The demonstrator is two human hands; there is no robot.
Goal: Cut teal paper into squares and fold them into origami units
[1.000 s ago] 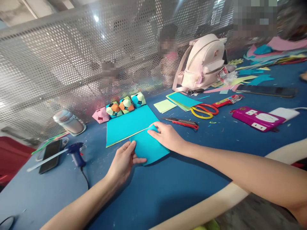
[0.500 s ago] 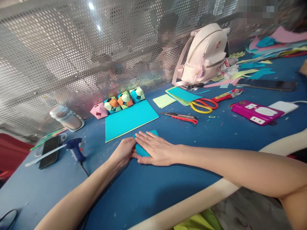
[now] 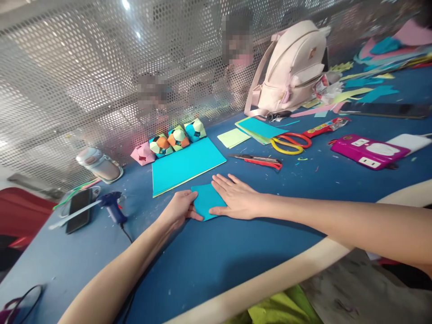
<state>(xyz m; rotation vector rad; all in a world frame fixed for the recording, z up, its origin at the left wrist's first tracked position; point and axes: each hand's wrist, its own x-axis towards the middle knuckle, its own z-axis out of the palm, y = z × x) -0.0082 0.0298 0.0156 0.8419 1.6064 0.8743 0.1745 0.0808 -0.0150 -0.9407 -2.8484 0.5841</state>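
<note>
A small folded turquoise paper [image 3: 205, 200] lies on the blue table [image 3: 236, 252] in front of me. My right hand [image 3: 236, 198] lies flat on its right part, fingers stretched out and pressing it down. My left hand [image 3: 180, 209] rests at the paper's left edge, thumb on the sheet and fingers curled beside it. Just beyond the paper lies a larger turquoise sheet [image 3: 185, 164] on a stack of paper.
Several folded paper boxes [image 3: 170, 141] line the mesh screen. A red cutter [image 3: 258, 160], scissors [image 3: 290, 143], a magenta power strip [image 3: 369, 152], a pink backpack [image 3: 292, 69], a glue gun [image 3: 113, 207], a phone [image 3: 78, 209] and a bottle [image 3: 99, 165] lie around. Paper scraps cover the far right.
The paper has been folded over to a smaller size. My right hand went from holding its far corner to pressing flat, then slid right along the fold; my left stayed at the left edge.
</note>
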